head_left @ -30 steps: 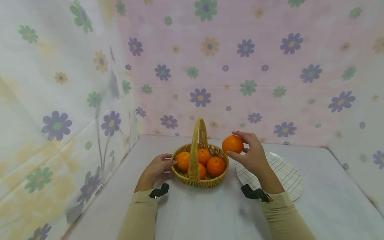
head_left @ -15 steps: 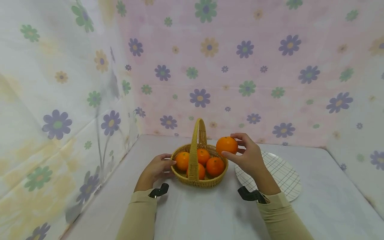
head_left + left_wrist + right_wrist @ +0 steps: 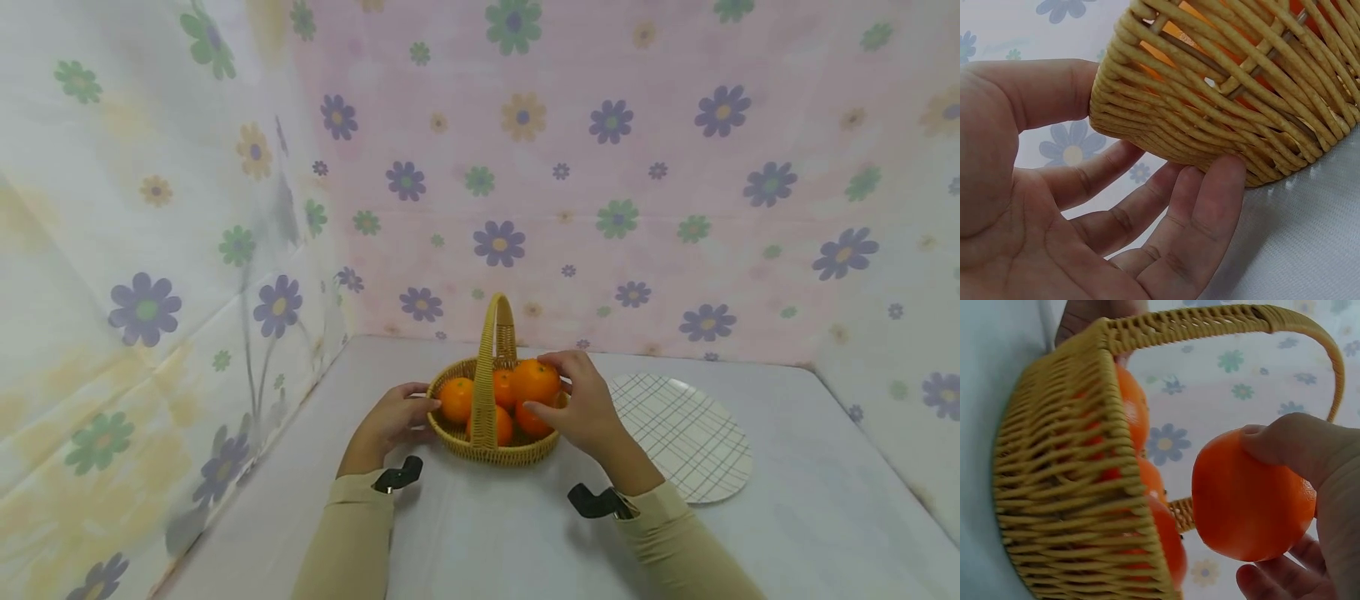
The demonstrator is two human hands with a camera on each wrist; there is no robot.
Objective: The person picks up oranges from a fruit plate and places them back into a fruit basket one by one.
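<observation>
A yellow wicker basket (image 3: 495,448) with a tall arched handle stands on the white table and holds several oranges (image 3: 457,400). My right hand (image 3: 577,408) grips one orange (image 3: 535,381) just above the basket's right half; the right wrist view shows that orange (image 3: 1249,501) held between thumb and fingers beside the basket wall (image 3: 1066,506). My left hand (image 3: 392,419) rests against the basket's left side, fingers straight along the weave (image 3: 1210,119) and thumb on its rim.
A white plate with a grid pattern (image 3: 690,442) lies on the table right of the basket. Flowered cloth walls close in the back and left sides. Bare table stretches toward me.
My right hand has carried the orange left and down, from above the plate's edge to just over the basket. The left hand and the basket have stayed put.
</observation>
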